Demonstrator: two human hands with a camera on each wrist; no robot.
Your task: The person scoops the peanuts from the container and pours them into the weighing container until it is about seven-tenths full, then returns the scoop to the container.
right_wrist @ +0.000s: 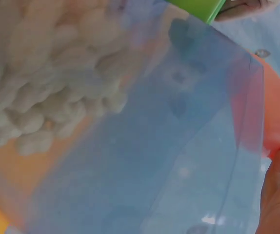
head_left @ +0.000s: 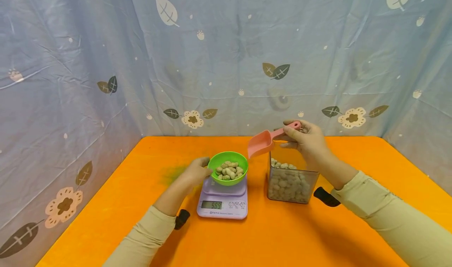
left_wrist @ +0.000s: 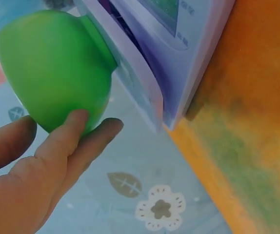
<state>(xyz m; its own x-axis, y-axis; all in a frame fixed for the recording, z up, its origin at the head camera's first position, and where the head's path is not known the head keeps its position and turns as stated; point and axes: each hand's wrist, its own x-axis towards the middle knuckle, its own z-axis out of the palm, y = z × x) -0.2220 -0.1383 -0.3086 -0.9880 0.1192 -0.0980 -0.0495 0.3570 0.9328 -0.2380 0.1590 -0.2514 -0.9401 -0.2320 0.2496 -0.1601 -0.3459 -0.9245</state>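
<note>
A green bowl point(head_left: 227, 181) of unshelled peanuts point(head_left: 230, 171) sits on the lilac kitchen scale point(head_left: 222, 210), whose display is lit. My left hand point(head_left: 195, 173) holds the bowl at its left rim; in the left wrist view its fingers lie along the outer wall with the thumb beside the rim. A pink scoop point(head_left: 260, 143) is pinched by its handle in my right hand point(head_left: 307, 141), tilted with its lip low and toward the bowl. Below that hand stands a clear square container point(head_left: 293, 194) of peanuts. In the right wrist view the container wall partly covers the scoop.
An orange cloth point(head_left: 226, 243) covers the table. Patterned blue curtains point(head_left: 226, 63) hang behind it and along both sides. The container stands just right of the scale, with a narrow strip of cloth between them.
</note>
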